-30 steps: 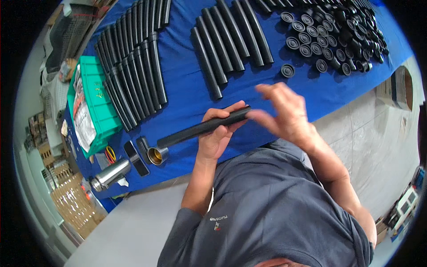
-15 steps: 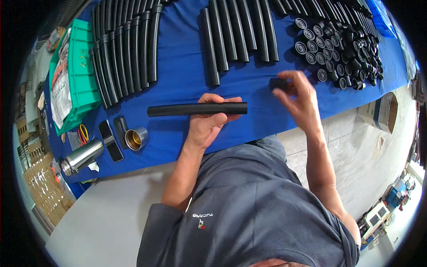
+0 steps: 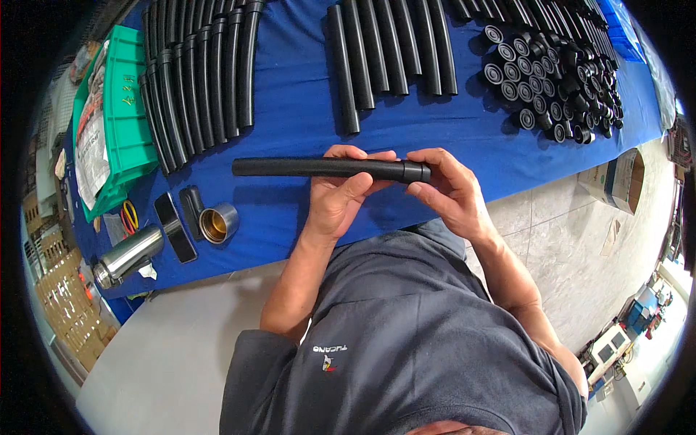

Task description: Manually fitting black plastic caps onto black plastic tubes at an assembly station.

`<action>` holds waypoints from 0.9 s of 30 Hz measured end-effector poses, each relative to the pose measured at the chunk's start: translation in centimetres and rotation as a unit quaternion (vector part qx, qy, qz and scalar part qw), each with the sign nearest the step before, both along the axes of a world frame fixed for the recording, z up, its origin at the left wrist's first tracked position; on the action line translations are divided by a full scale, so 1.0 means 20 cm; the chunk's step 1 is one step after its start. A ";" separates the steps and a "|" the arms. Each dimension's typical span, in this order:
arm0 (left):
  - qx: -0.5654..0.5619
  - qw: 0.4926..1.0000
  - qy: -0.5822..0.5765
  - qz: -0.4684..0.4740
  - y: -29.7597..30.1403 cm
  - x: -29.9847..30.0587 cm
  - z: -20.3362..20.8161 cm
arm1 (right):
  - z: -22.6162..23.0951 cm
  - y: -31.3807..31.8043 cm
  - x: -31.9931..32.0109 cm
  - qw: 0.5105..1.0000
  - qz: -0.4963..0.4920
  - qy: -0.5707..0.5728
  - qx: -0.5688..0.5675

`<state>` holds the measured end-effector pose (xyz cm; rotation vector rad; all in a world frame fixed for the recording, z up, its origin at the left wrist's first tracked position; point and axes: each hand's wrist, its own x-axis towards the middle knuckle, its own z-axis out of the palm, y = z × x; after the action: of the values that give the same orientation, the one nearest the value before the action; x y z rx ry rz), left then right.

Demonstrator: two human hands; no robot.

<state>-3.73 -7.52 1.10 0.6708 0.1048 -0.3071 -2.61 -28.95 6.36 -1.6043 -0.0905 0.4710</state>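
Observation:
My left hand (image 3: 338, 190) is wrapped round a black tube (image 3: 279, 167), which lies level across it over the near part of the table. Against the tube's right end sits a black end cap (image 3: 416, 172), pinched between the thumb and fingers of my right hand (image 3: 449, 190). Cap and tube are in line and touching; how deep the cap sits cannot be told. Beyond my hands, several loose black tubes (image 3: 366, 58) lie side by side. To the far right spreads a heap of black caps (image 3: 537, 85), some standing with their ringed faces up.
Capped tubes (image 3: 210, 87) lie in rows at the far left, beside a green crate (image 3: 130, 123). Nearer are a steel flask (image 3: 130, 255), a phone (image 3: 175, 228), a dark oblong case (image 3: 192, 209) and a metal cup (image 3: 217, 223). A cardboard box (image 3: 616, 181) stands beyond the table's right edge.
My right hand has moved left with the cap and brought it onto the tube's right end. My left hand keeps its hold on the tube, which has shifted slightly.

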 end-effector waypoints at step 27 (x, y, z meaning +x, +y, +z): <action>-0.027 0.999 0.013 0.033 -0.03 -0.01 0.02 | 0.00 0.06 0.02 0.948 0.034 -0.282 -0.141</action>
<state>-3.99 -8.03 1.54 0.6092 0.1439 -0.2544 -2.25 -27.77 6.38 -1.9862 -0.5322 0.0627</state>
